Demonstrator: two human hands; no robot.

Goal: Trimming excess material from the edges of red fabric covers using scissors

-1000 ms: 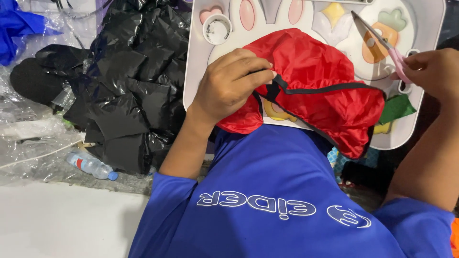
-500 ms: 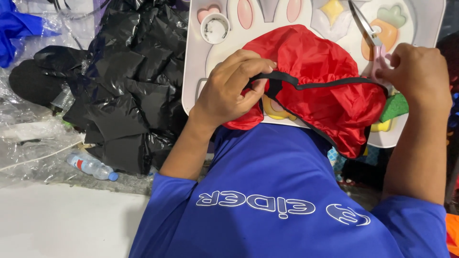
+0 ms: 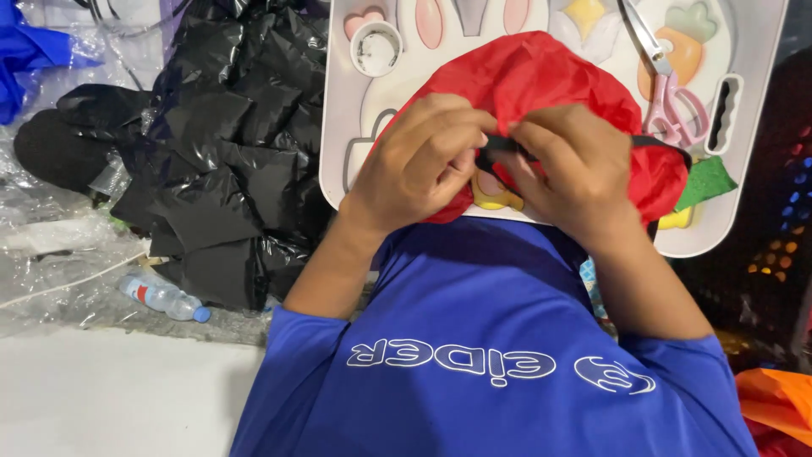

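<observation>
A piece of red fabric lies bunched on a white tray, over the person's lap, with a black strap or trim running along its near edge. Both hands meet on that trim. The left hand has its fingers curled and pinched together on the black edge from the left; the right hand is closed on the same edge from the right, thumb and fingertips pressed to the cloth. The two hands touch or nearly touch over the trim.

By the look of it, the step in hand is fine work on the black edging: straightening, folding or feeding it through the red cloth. Which of these cannot be told, since the fingers hide the spot. The next move seems to call for a steady pinch from one hand while the other shifts along the trim.

On the tray just beyond the right hand lie pink-handled scissors, free of either hand. A small white cup sits in the tray's far left corner, and a green scrap pokes out at the right. Left of the tray lies a heap of black plastic sheeting, with a small clear bottle near it on the floor.
</observation>
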